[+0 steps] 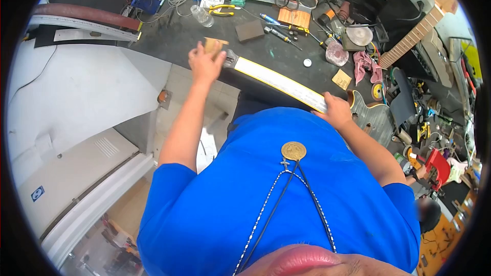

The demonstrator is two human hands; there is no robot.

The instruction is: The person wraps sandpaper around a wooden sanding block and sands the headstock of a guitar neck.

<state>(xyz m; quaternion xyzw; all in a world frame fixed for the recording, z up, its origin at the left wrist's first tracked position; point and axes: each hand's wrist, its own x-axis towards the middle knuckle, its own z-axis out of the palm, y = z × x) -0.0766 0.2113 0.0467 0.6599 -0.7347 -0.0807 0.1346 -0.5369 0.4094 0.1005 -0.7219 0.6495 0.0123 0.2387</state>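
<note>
My right hand [336, 112] is closed round the near right end of a long narrow bar [281, 83]. Its face is white with yellow edges, and its far left end is dark grey. The bar slants along the bench's front edge. At that grey end, my left hand [206, 65] grips a small flat tan piece [217, 44], perhaps folded sandpaper; the fingers partly cover it. A dark rectangular block [249, 31] lies on the bench beyond the bar. Just past my right hand sits a grey guitar body [372, 117].
Pliers with yellow handles [221, 9], a glass jar [203, 16], screwdrivers [282, 37] and a white cap [307, 63] lie on the dark bench. A tan paper square [341, 79] is near my right hand. A fretted guitar neck [412, 38] leans at right.
</note>
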